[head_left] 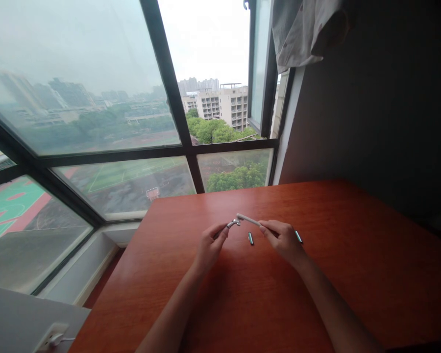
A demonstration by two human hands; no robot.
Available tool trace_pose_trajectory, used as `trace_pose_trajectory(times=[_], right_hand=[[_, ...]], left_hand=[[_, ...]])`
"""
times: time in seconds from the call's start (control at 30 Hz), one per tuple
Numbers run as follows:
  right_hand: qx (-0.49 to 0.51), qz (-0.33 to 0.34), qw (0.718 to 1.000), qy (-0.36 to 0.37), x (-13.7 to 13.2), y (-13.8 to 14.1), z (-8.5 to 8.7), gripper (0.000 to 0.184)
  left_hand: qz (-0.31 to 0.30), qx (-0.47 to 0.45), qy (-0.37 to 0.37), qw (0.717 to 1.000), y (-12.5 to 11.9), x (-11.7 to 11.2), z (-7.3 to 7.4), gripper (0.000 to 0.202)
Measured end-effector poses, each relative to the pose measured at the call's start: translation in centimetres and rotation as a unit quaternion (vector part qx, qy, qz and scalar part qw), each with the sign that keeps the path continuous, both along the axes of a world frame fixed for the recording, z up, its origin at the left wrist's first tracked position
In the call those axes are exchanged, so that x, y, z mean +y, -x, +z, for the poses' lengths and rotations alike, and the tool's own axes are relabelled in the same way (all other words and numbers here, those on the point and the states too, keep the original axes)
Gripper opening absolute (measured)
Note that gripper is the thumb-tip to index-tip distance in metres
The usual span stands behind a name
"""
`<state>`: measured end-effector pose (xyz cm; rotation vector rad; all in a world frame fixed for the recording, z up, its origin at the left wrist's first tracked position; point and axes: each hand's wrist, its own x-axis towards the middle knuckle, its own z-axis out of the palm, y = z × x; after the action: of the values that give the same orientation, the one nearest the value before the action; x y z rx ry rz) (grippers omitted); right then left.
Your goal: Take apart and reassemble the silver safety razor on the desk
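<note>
My left hand is closed around a razor handle, whose shiny silver head end points to the right and carries no blade cartridge. Pinched in my right hand is a slim grey-white stick, perhaps a small brush; its exact kind is unclear. The stick's far tip is just above and beside the razor's head; whether they touch I cannot tell. Between my hands a dark and green razor cartridge lies on the table. A second razor cartridge lies just beyond my right hand, partly hidden by it.
Both forearms reach over a reddish-brown wooden table. Behind its far edge stands a dark-framed window with one open pane. A dark wall is on the right, with a light curtain above. A wall socket with a plug sits low at left.
</note>
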<state>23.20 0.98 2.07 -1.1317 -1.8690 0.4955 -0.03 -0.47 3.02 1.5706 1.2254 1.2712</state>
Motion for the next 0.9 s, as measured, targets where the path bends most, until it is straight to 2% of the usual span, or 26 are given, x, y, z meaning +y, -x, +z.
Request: trace_pose_trajectory(times=[0.13, 0.27, 0.37, 0.5, 0.7, 0.9], right_hand=[[0.002, -0.006, 1.000, 0.000, -0.1, 0.2, 0.1, 0.026], [0.034, 0.025, 0.999, 0.016, -0.4, 0.5, 0.2, 0.026], [0.051, 0.037, 0.998, 0.028, -0.5, 0.8, 0.1, 0.026], [0.064, 0.022, 0.997, 0.039, -0.4, 1.0, 0.0, 0.027], [0.078, -0.002, 0.996, 0.050, -0.5, 1.3, 0.0, 0.031], [0.134, 0.057, 0.984, 0.104, -0.8, 2.0, -0.2, 0.033]], left_hand=[[0.007, 0.003, 0.005, 1.000, 0.2, 0.2, -0.3, 0.030], [0.023, -0.032, 0.034, 0.999, 0.2, 0.4, -0.5, 0.032], [0.014, -0.070, 0.060, 0.996, 0.1, 0.5, -0.6, 0.034], [-0.011, -0.116, 0.096, 0.988, -0.1, 0.5, -1.0, 0.038], [-0.034, -0.152, 0.103, 0.982, -0.6, 0.3, -1.4, 0.039], [-0.043, -0.190, 0.104, 0.975, -1.0, 0.0, -0.9, 0.037]])
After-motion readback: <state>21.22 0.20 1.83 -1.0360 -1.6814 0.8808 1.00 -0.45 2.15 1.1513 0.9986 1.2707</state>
